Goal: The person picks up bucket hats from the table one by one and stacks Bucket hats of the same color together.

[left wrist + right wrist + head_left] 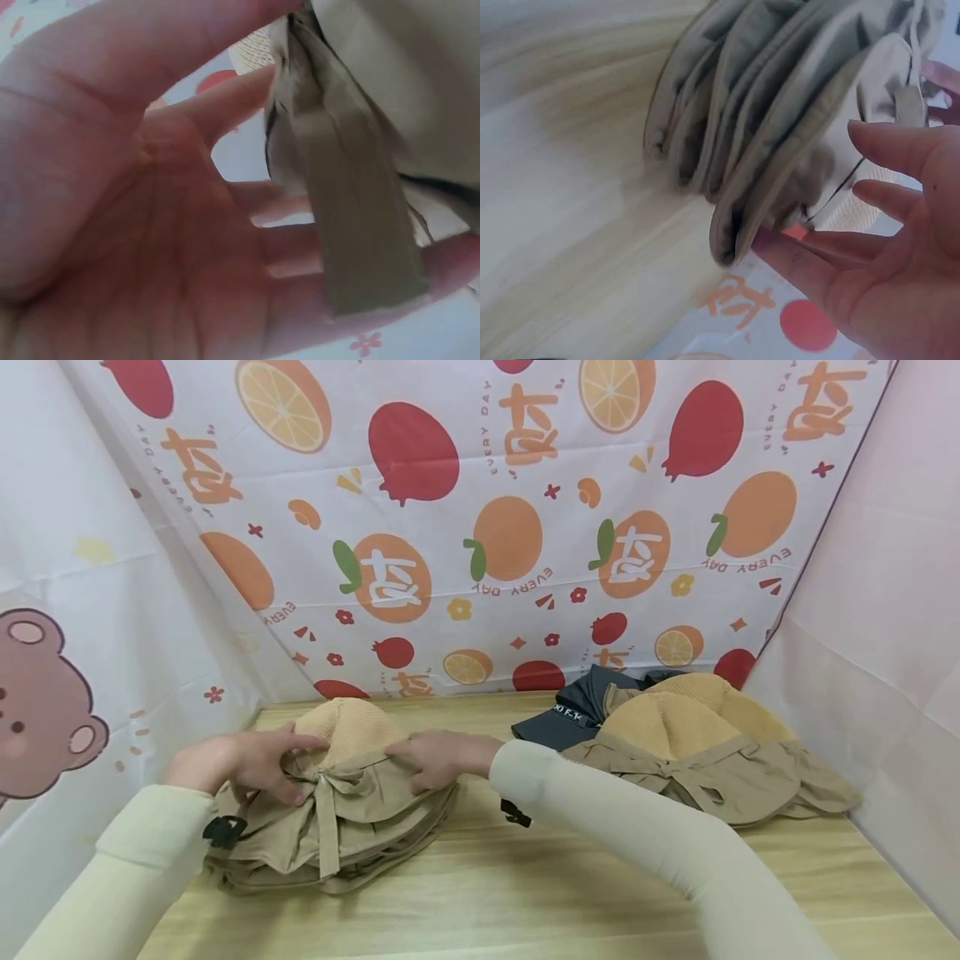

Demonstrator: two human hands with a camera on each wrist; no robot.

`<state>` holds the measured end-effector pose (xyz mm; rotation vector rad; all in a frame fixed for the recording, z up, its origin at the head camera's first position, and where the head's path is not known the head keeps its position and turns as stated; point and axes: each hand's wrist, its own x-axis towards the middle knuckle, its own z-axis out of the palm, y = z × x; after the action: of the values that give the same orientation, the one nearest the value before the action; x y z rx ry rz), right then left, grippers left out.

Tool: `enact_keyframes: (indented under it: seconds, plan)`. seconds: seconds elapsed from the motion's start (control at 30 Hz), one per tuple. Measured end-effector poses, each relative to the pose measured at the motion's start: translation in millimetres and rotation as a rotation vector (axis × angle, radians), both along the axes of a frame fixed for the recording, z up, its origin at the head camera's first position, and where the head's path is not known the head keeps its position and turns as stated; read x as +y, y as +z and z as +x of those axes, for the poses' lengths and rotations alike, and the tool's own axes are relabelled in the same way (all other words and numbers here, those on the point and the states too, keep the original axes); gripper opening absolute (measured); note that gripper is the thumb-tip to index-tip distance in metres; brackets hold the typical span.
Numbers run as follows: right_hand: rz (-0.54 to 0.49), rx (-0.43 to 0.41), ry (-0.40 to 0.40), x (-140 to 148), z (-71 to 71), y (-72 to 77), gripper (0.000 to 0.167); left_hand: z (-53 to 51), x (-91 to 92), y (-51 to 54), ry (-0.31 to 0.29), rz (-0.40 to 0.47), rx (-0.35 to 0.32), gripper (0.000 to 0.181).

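On the left of the table, a stack of beige sun hats [382, 793] has a straw-coloured ribbed crown on top and a fabric bow [327, 827] at the front. My left hand [262, 764] lies against the left side of the top hat, fingers spread. In the left wrist view, the bow's tail [360, 202] hangs before its extended fingers. My right hand [438, 756] touches the top hat's right side with relaxed fingers. The right wrist view shows several layered brims [780, 97], one fingertip touching the edge of an upper one.
To the right on the wooden table [480, 893] lie more beige sun hats [675, 752] with straw-coloured crowns. Behind them is a dark cap [558, 722] with white lettering. A fruit-print cloth [465, 460] hangs at the back, with pale cloths at both sides.
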<state>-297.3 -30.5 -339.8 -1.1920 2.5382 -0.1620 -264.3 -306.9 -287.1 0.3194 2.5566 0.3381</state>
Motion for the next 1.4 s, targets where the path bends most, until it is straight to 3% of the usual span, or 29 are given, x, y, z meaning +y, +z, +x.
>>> enact_keyframes:
  seconds: [0.13, 0.23, 0.4, 0.57, 0.7, 0.8, 0.97, 1.1, 1.4]
  plan:
    - [-0.038, 0.006, 0.008, 15.6, -0.4, 14.0, 0.06, 9.8, 8.6, 10.7, -0.081, -0.052, 0.179, 0.087]
    - [-0.063, 0.019, 0.013, 28.9, 2.0, 26.3, 0.057, 22.3, 23.5, 17.8, -0.109, -0.049, 0.314, 0.08]
    - [-0.115, 0.034, 0.003, 50.6, 8.9, 46.3, 0.055, 53.0, 69.4, 20.7, -0.218, 0.003, 0.541, 0.064]
    - [-0.18, 0.046, -0.029, 74.2, 17.1, 56.4, 0.051, 87.5, 112.8, 16.0, -0.363, 0.111, 0.654, 0.058]
    - [-0.215, 0.051, -0.07, 91.0, 23.3, 53.0, 0.049, 104.6, 137.3, 8.0, -0.448, 0.181, 0.655, 0.057]
    - [-0.226, 0.033, -0.116, 102.5, 29.6, 47.4, 0.048, 109.9, 149.2, 2.1, -0.488, 0.227, 0.642, 0.058]
    - [-0.258, 0.007, -0.19, 123.7, 39.8, 39.0, 0.048, 108.4, 162.2, -8.9, -0.514, 0.287, 0.605, 0.057]
    - [-0.284, 0.032, -0.2, 139.9, 45.5, 33.9, 0.046, 108.3, 169.1, -17.2, -0.522, 0.315, 0.567, 0.056]
    - [-0.368, 0.008, -0.341, 183.1, 55.6, 23.5, 0.045, 105.1, 186.3, -17.8, -0.544, 0.304, 0.492, 0.055]
